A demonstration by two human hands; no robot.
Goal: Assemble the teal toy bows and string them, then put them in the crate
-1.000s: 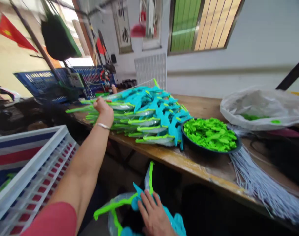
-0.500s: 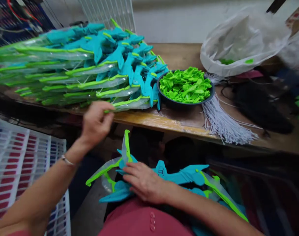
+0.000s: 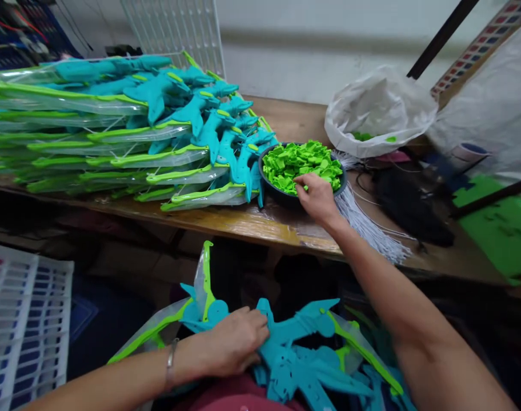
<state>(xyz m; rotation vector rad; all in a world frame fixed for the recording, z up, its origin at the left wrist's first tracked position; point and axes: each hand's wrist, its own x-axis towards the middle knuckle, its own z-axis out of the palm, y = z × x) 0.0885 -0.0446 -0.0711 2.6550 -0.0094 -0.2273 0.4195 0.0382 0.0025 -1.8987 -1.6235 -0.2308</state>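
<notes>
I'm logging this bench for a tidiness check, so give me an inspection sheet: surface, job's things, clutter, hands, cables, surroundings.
Surface: wooden table, worn at the front edge, mostly covered.
Job's things: dark bowl heaped with green foam bits; teal foam pieces on the lap.
Clutter: stack of bagged teal-and-green toys, white string bundle, white plastic bag, black heap, green foam sheet.
Hands: right hand has fingertips in the bowl, grip unclear; left hand is closed on the teal foam pieces.
Cables: thin dark cable beside the black heap.
Surroundings: white wire grid, white crate.
</notes>
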